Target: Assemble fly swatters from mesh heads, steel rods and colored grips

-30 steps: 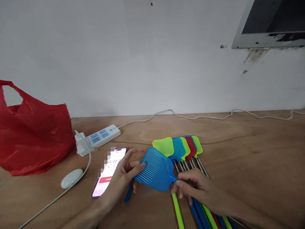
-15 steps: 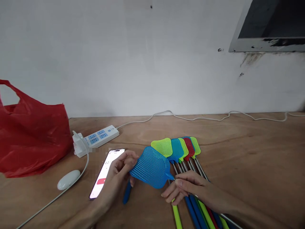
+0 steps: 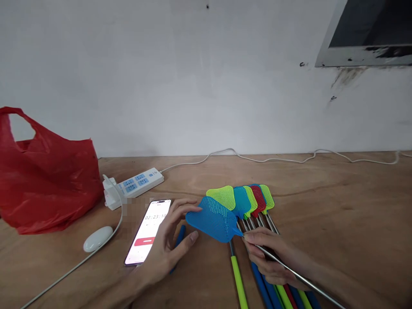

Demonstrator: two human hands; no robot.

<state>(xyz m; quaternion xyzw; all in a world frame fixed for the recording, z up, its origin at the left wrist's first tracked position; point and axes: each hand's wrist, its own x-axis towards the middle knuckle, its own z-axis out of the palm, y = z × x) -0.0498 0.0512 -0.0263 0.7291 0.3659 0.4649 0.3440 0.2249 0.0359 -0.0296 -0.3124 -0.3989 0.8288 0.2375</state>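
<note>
My right hand [image 3: 268, 253] pinches a blue fly swatter [image 3: 212, 219] at the neck, where its mesh head meets the thin metal rod. The rod runs down to the lower right, out of view. At the head's far left edge is my left hand [image 3: 175, 238], thumb and fingers spread apart, its fingertips close to or touching the mesh. Several more fly swatters [image 3: 220, 197] lie in an overlapping row behind, with yellow-green, blue and red heads. Their coloured handles pass partly beneath my right hand. A short blue handle [image 3: 179, 240] is partly hidden behind my left hand.
Left of my hands lies a lit phone [image 3: 146, 234] showing a timer. A white power strip [image 3: 135, 186] trails a cable along the wall. A white oval device [image 3: 98, 239] rests beside another cable. A red plastic bag [image 3: 48, 184] stands at far left on the wooden table [image 3: 337, 223].
My left hand's fingers have opened from their grip on the mesh edge. The swatter has shifted slightly right and tilted flatter, and its metal rod now shows below my right hand.
</note>
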